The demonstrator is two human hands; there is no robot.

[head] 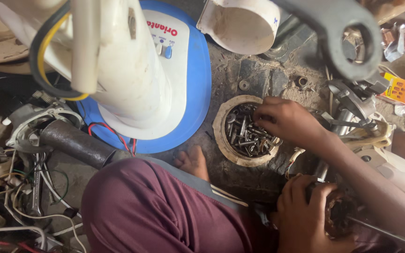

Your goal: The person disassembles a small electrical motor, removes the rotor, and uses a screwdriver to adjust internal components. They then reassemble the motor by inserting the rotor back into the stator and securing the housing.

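On the left: white and blue plastic fan base (165, 89) stands on the dirt floor.
Centre: round shallow bowl (221, 136) full of metal bolts and screws (247, 136).
Over bowl: one hand (284, 119), fingers curled together, picking among the bolts.
Lower right: other hand (305, 215), fingers wrapped around a dark round motor part (338, 215).

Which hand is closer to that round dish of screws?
The right hand: its fingers reach into the dish. The left hand is lower down, gripping a motor part.
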